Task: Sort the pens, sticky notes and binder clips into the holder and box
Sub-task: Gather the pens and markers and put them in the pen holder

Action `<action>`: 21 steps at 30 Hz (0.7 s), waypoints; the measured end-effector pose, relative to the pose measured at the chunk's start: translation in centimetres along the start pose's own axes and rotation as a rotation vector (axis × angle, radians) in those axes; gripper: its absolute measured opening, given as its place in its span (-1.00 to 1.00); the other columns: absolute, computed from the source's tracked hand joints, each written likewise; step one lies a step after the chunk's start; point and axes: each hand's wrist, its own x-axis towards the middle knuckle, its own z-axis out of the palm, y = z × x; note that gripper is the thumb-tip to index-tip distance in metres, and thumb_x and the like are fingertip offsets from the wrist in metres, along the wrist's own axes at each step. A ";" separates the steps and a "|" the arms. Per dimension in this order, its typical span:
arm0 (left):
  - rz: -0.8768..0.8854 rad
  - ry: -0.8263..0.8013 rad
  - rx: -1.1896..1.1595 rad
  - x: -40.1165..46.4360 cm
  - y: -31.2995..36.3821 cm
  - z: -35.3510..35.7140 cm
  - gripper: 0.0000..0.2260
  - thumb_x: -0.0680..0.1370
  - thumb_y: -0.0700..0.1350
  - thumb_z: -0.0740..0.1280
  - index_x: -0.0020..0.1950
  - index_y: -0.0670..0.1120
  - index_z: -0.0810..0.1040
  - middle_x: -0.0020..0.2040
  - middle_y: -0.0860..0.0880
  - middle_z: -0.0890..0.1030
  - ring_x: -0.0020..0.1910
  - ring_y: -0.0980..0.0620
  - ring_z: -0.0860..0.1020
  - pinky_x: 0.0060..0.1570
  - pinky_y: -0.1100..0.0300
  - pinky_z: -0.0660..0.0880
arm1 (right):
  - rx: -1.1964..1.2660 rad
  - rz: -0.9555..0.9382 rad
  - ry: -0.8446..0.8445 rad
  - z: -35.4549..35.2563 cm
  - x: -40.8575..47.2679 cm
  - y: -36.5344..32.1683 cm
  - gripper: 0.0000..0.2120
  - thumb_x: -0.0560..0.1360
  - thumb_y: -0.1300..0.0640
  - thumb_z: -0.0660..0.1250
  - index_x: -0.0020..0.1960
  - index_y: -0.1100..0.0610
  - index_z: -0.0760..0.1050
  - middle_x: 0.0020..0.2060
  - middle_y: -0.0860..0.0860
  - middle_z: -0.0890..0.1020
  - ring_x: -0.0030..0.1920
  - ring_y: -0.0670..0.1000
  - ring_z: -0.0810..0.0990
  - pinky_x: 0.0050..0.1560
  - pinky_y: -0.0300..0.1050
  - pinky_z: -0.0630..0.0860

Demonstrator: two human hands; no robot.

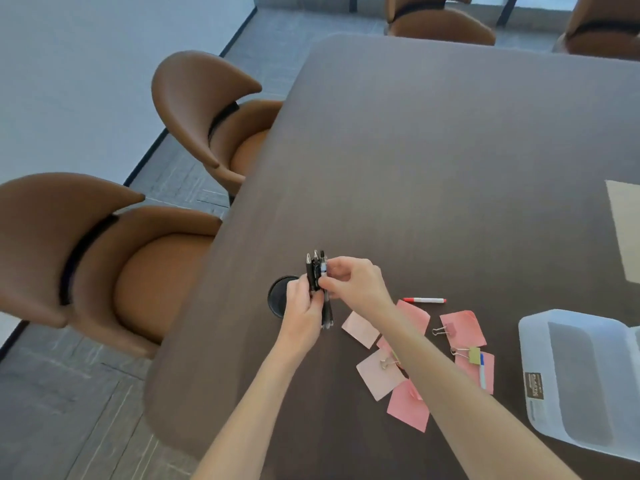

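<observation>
We are partway through, by our reading. Our left hand (304, 306) and right hand (349, 282) both hold a bundle of dark pens (318, 278), tips up, the fingers (325, 284) of each hand closed around the barrels. The bundle hangs just right of the round black pen holder (277, 296), which sits on the desk (450, 150) near its left edge; we cannot see whether anything is in it yet.

Nothing else looks sorted. A red-capped marker (425, 300) lies on the desk to the right of our hands. The pink sticky notes (464, 329) are scattered loose in front of us, some overlapping, partly hidden under our right forearm. Three binder clips show among them: a pink one (445, 330), a yellow-green one (467, 353) and one (387, 362) by the forearm. A white pen with blue on it (482, 374) lies on the rightmost note.

The translucent plastic box (575, 382) stands open at the right, and its visible tray looks empty. So the bundle goes in the holder first, we judge, then the two stray pens, notes and clips.
</observation>
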 end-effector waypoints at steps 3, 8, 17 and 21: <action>0.062 0.072 0.055 1.8 -0.2 -3.1 -0.72 0.64 -0.30 0.16 0.30 -0.11 0.49 0.12 -0.13 0.44 0.07 0.23 0.42 0.05 0.42 0.35 | -0.013 -0.080 -0.040 1.7 1.6 -2.6 -0.80 0.40 0.17 0.46 0.01 0.02 0.70 -0.13 -0.08 0.75 -0.09 -0.12 0.71 0.10 0.00 0.63; 0.016 0.139 0.017 4.0 -1.2 -5.9 -0.75 0.62 -0.30 0.23 0.22 -0.06 0.56 0.05 -0.06 0.52 0.06 0.01 0.53 0.08 0.12 0.45 | -0.049 -0.086 -0.020 4.4 3.7 -4.3 -0.82 0.39 0.16 0.48 -0.01 0.01 0.70 -0.15 -0.09 0.74 -0.09 -0.12 0.69 0.10 -0.09 0.60; -0.054 0.144 0.249 4.6 -5.4 -6.4 -0.76 0.56 -0.28 0.32 0.17 -0.08 0.65 0.01 -0.05 0.68 -0.03 0.01 0.51 -0.10 0.22 0.32 | -0.131 0.014 -0.047 7.8 4.5 -1.1 -0.85 0.38 0.15 0.50 -0.06 0.00 0.69 -0.21 -0.10 0.71 -0.16 -0.12 0.67 -0.16 -0.47 0.44; -0.066 0.165 0.306 4.6 -5.7 -6.1 -0.86 0.53 -0.19 0.38 0.07 -0.07 0.64 -0.11 0.00 0.61 -0.08 -0.05 0.55 -0.12 0.14 0.41 | -0.151 0.032 -0.059 8.3 4.7 0.0 -0.86 0.39 0.18 0.49 -0.07 0.03 0.66 -0.23 -0.10 0.68 -0.15 -0.08 0.67 -0.19 -0.44 0.43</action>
